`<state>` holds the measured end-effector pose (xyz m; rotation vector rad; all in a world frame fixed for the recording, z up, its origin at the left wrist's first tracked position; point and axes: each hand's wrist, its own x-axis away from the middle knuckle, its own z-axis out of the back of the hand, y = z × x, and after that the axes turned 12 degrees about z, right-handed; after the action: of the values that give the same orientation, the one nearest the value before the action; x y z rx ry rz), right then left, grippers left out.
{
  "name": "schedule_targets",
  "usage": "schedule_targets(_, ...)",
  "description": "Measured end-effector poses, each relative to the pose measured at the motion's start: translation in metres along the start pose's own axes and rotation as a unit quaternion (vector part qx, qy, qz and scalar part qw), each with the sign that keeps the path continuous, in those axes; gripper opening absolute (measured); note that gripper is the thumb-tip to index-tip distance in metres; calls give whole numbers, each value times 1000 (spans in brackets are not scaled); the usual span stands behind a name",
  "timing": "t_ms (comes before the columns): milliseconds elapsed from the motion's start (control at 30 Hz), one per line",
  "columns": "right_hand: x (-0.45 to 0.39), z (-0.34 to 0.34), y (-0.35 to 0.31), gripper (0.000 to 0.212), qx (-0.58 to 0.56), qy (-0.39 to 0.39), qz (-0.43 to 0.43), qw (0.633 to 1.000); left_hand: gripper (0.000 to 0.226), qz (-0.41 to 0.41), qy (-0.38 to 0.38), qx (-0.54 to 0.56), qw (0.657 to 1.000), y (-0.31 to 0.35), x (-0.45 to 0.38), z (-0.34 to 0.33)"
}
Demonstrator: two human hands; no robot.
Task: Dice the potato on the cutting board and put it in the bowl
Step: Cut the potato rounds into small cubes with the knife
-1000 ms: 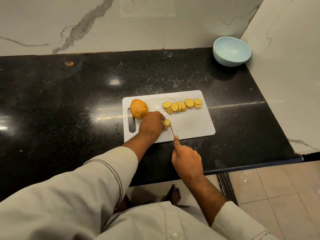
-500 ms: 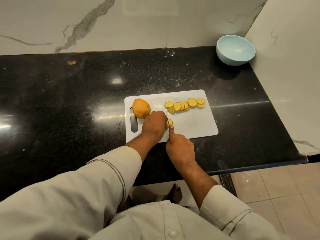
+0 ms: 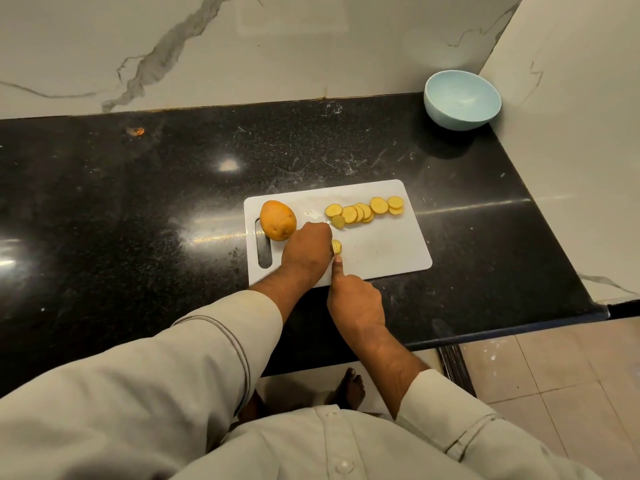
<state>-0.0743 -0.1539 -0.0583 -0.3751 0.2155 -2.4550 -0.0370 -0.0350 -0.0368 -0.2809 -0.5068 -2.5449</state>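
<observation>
Potato piece (image 3: 336, 246) is being diced mid-board; left hand (image 3: 306, 252) pinning it, right hand (image 3: 355, 299) gripping a knife; bowl (image 3: 462, 98) waiting beyond the cutting board (image 3: 381, 251).

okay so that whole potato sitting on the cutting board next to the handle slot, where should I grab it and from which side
Grip the whole potato across its narrower middle, fingers coming down from above and from the left. It lies on its side on the cutting board by the handle slot, and its rounded top and left flank look clear. The left hand sits close on its right, so that side is crowded.
</observation>
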Motion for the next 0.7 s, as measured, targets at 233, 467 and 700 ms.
schedule_targets(233, 36, -8, 3, 57, -12, -24, -9, 1000, 17, 6, -2, 33, 999, -3, 3, 0)
schedule_targets(467, 44, 6, 7, 53, -30, 20, -44, 998, 34, 38, -38, 149, 987, -19, 0, -6)
schedule_targets(700, 15, 11, -1, 54, -10, 41, -20, 999, 28, 37, -25, 170, 984, -23, 3, -8)
